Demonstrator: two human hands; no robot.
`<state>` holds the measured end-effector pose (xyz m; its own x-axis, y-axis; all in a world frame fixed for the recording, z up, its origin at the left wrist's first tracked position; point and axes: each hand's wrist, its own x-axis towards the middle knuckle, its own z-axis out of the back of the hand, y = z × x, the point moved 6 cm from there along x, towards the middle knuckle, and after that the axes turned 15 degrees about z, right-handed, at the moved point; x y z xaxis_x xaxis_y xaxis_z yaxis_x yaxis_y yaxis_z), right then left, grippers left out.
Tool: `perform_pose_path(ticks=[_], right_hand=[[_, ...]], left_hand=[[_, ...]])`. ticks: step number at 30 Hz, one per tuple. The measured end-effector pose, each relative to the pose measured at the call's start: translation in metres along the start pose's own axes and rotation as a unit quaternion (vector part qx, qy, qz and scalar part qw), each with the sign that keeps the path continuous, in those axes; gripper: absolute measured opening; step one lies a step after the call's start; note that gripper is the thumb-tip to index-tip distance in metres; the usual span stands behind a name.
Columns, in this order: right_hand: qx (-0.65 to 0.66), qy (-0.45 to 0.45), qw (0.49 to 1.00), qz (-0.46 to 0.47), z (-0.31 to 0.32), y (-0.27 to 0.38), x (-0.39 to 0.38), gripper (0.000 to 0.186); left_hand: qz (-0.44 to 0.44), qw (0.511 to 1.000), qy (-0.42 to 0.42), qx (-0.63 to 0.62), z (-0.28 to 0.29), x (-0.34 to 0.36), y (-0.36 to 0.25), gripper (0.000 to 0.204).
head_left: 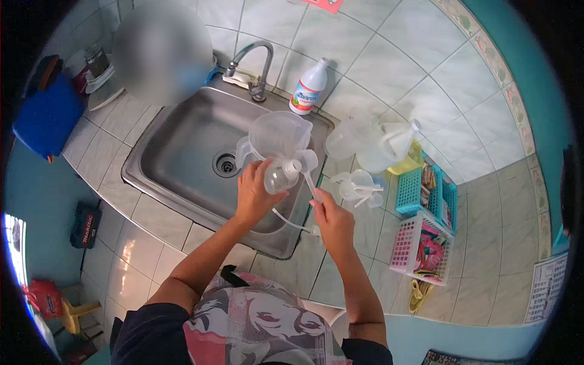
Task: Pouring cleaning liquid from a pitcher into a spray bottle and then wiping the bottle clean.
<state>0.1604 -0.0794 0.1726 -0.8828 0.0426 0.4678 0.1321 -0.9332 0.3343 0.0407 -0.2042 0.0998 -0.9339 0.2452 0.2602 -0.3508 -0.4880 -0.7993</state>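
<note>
My left hand (253, 193) is closed around a small clear plastic bottle (281, 177) with its neck pointing up. In my right hand (333, 219) is the handle of a white plastic scoop (308, 160), whose cup is close beside the bottle's neck. Just beyond both hands, a large translucent pitcher (277, 131) stands at the right side of the steel sink (182, 143). A thin white tube (288, 220) runs from under the left hand toward the right over the sink's edge. Whether the scoop touches the bottle, I cannot tell.
Behind the sink are a curved faucet (258, 70) and a white bottle (308, 88) with a coloured label. Translucent jugs (380, 146), clear plastic cups (359, 187), a turquoise basket (418, 191) and a white basket (406, 243) line the right counter.
</note>
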Motion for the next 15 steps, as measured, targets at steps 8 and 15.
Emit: perform_pose_path(ticks=[8, 15], right_hand=[[0.434, -0.157, 0.82, -0.338, -0.01, -0.066, -0.08, 0.014], [0.379, -0.137, 0.792, -0.459, -0.044, -0.134, -0.171, 0.015]], left_hand=[[0.016, 0.989, 0.069, -0.133, 0.005, 0.013, 0.032, 0.077], [0.106, 0.982, 0.093, -0.128, 0.018, 0.018, 0.079, 0.068]])
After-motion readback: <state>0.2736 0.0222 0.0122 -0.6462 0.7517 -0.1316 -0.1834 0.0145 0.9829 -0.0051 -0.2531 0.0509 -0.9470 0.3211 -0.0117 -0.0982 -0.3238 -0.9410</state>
